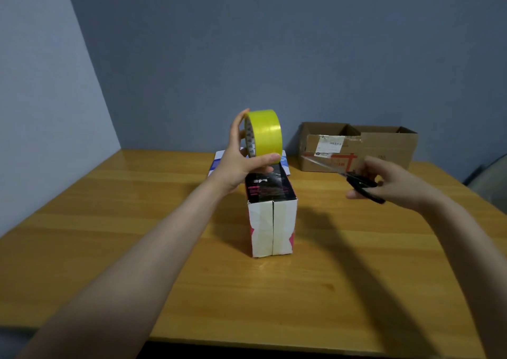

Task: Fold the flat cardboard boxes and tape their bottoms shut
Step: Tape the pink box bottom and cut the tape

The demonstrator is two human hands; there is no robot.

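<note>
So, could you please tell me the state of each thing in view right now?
Left hand: grips the tape roll, held above the printed box.
Right hand: holds the scissors, blades aimed toward the roll.
Printed box: folded up, near flaps closed along a middle seam.
Brown box: top open, at the table's far edge.
White-blue box: flat behind the printed box.

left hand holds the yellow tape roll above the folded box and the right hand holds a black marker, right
Not quite. The head view shows the right hand gripping black-handled metal scissors, not a marker. The left hand does hold the yellow roll of tape above the folded black and white cardboard box.
</note>
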